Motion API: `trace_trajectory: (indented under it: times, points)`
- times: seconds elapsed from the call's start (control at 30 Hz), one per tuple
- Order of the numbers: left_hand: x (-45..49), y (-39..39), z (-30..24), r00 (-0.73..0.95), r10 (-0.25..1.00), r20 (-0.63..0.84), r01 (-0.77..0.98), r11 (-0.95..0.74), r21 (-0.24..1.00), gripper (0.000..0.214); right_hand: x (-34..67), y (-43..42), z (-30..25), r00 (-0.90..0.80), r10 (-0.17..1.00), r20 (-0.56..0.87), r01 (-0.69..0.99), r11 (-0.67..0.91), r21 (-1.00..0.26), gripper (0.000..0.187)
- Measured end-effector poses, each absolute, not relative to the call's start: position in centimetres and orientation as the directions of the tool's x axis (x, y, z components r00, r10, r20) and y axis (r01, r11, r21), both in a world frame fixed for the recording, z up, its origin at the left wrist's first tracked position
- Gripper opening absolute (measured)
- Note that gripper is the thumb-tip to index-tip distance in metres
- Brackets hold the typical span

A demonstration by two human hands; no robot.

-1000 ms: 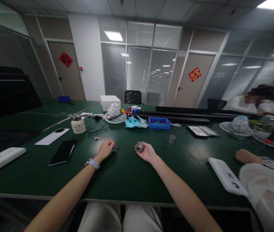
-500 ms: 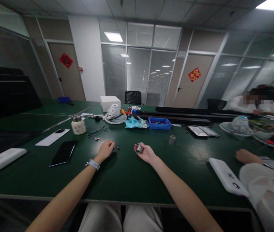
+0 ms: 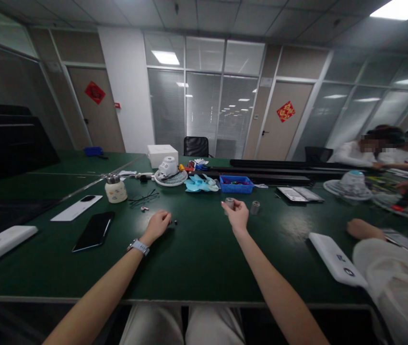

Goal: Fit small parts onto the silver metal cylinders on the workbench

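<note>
My right hand (image 3: 238, 218) grips a small grey metal cylinder (image 3: 229, 202) between thumb and fingers, held upright at or just above the table; I cannot tell whether it touches. Just right of it a second, similar metal cylinder (image 3: 255, 207) stands on the green table (image 3: 196, 263). My left hand (image 3: 157, 226) rests on the table with its fingers curled together, and what they hold, if anything, is hidden. A tiny dark piece (image 3: 175, 222) lies right beside its fingertips. Behind that hand is a small white-and-pink earbud (image 3: 145, 209).
A blue bin (image 3: 236, 185), light-blue fan blades (image 3: 201, 184) and a white fan part (image 3: 168, 167) sit farther back. Left are a jar (image 3: 116, 190), glasses (image 3: 145, 197) and a black phone (image 3: 94, 232). A white power bank (image 3: 335, 258) lies right, near another person's arm.
My right hand has moved right and away from me with the metal cylinder, turning from palm-up to palm-down, near the second cylinder. My left hand has stayed in place.
</note>
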State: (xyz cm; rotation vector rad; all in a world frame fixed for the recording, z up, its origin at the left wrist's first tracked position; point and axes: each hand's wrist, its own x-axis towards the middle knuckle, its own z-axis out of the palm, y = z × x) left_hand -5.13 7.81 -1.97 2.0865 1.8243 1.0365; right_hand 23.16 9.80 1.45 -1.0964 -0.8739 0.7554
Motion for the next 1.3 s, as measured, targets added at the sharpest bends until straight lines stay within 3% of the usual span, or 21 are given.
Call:
trace_trajectory:
  times: [0.13,0.37,0.47,0.57,0.73,0.8,0.9,0.97,1.03,1.1,1.13,1.2,1.3]
  points:
    - [-5.0,7.6,-1.8,-0.006,0.928,0.374,0.799,-0.22,0.559,0.041,26.1,10.7,2.0,0.697,0.616,0.366,0.156,0.367,-0.917,0.055]
    - [-4.8,7.4,-1.7,-0.011,0.924,0.381,0.8,-0.22,0.557,0.043,34.2,12.7,0.8,0.91,0.249,0.331,0.303,0.144,-0.942,0.055]
    - [-4.8,7.5,-1.7,-0.005,0.924,0.382,0.798,-0.226,0.559,0.044,36.6,12.8,-0.8,0.901,0.229,0.368,0.373,0.025,-0.928,0.05]
    - [-4.8,7.5,-1.8,0.002,0.926,0.378,0.799,-0.229,0.556,0.044,37.3,12.6,-2.1,0.867,0.332,0.372,0.407,-0.04,-0.913,0.049]
    - [-5.0,7.6,-1.9,0.014,0.922,0.388,0.799,-0.244,0.55,0.045,36.9,12.7,-2.6,0.896,0.404,0.185,0.268,-0.159,-0.95,0.048]
    - [-5.0,7.6,-2.0,0.018,0.92,0.391,0.8,-0.248,0.547,0.045,36.4,12.4,-1.8,0.928,0.345,0.14,0.221,-0.209,-0.953,0.057]
    - [-4.9,7.6,-2.0,0.011,0.92,0.391,0.803,-0.241,0.545,0.045,34.5,11.1,0.2,0.922,0.174,0.345,0.372,-0.157,-0.915,0.07]
    - [-4.9,7.7,-2.0,-0.001,0.921,0.39,0.8,-0.233,0.553,0.047,31.8,9.6,1.7,0.819,0.212,0.533,0.549,-0.018,-0.836,0.062]
    - [-4.9,7.7,-2.1,-0.022,0.919,0.395,0.789,-0.227,0.57,0.047,27.9,7.9,2.6,0.63,0.45,0.633,0.607,0.223,-0.762,0.046]
    - [-5.0,7.8,-2.2,-0.058,0.914,0.401,0.77,-0.214,0.601,0.046,23.3,6.2,2.6,0.26,0.722,0.641,0.472,0.485,-0.737,0.032]
    - [-5.1,7.9,-2.3,-0.082,0.911,0.405,0.76,-0.206,0.617,0.044,21.1,5.6,2.2,0.008,0.784,0.621,0.387,0.57,-0.725,0.028]
    - [-5.2,7.9,-2.4,-0.138,0.9,0.414,0.737,-0.186,0.65,0.042,17.1,4.8,0.8,-0.373,0.756,0.538,0.3,0.647,-0.702,0.026]
    - [-5.5,7.9,-2.5,-0.223,0.874,0.431,0.713,-0.156,0.684,0.04,13.1,5.3,-1.5,-0.527,0.723,0.447,0.319,0.655,-0.685,0.031]
